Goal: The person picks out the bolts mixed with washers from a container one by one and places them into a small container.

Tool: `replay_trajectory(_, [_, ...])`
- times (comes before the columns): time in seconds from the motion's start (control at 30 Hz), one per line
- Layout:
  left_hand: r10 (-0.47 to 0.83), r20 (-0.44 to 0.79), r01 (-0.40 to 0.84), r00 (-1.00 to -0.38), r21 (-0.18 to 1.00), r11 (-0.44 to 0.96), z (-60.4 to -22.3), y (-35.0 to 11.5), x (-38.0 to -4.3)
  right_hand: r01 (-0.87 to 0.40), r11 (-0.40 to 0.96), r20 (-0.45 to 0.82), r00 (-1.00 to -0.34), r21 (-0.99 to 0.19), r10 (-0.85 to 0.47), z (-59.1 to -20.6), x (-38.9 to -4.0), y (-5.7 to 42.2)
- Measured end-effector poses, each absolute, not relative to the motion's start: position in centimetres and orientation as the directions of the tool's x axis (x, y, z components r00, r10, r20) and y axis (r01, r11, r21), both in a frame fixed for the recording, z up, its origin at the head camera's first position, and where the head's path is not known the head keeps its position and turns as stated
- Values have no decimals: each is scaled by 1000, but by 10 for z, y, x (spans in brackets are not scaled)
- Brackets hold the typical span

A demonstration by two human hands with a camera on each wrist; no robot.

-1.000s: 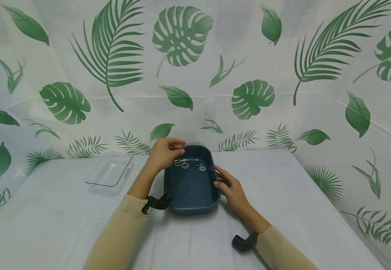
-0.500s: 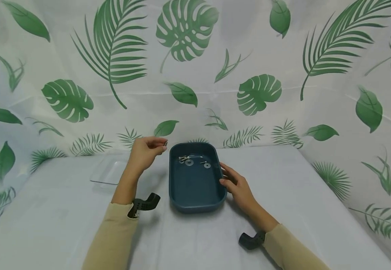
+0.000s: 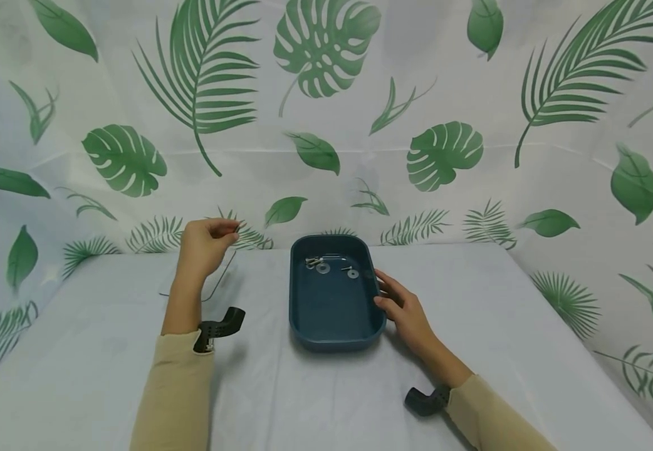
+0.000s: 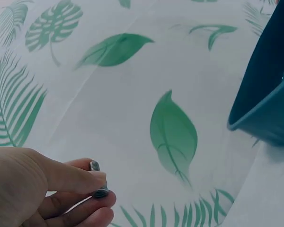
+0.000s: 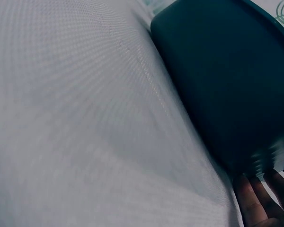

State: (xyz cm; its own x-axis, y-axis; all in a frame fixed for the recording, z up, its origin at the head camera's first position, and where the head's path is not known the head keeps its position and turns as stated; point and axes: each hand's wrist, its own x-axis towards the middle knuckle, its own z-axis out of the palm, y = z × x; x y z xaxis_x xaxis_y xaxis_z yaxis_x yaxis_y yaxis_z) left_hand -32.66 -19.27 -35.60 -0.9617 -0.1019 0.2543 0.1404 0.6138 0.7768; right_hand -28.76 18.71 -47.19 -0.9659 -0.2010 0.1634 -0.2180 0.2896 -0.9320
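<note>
Pinching one screw [image 4: 95,167] between thumb and fingers, I've carried my left hand [image 3: 201,247] leftward, away from the blue bin [image 3: 334,313] and near the clear tray [image 3: 226,270], partly hidden behind my arm; so this piece is out but not yet set down. My right hand [image 3: 407,310] rests relaxed fingers against the bin's right side. Loose screws [image 3: 313,261] and washers [image 3: 353,274] lie toward its far end; the bin stands on the bench [image 3: 315,401].

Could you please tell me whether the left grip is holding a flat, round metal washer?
No, the left wrist view shows the left grip pinching a small, silver metal bolt with a threaded shank.
</note>
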Motion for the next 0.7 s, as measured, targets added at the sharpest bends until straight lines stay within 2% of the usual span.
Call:
replay_trajectory(0.4, [-157,163,17,-974,744,668,-375,-213,-333,-216,293,161,-966,-931,-201,-473,-288,188])
replay_trajectory(0.7, [-162,136,-18,-977,712,702,-395,-217,-340,-215,298,161,-968,-930,-195,-473,-288,188])
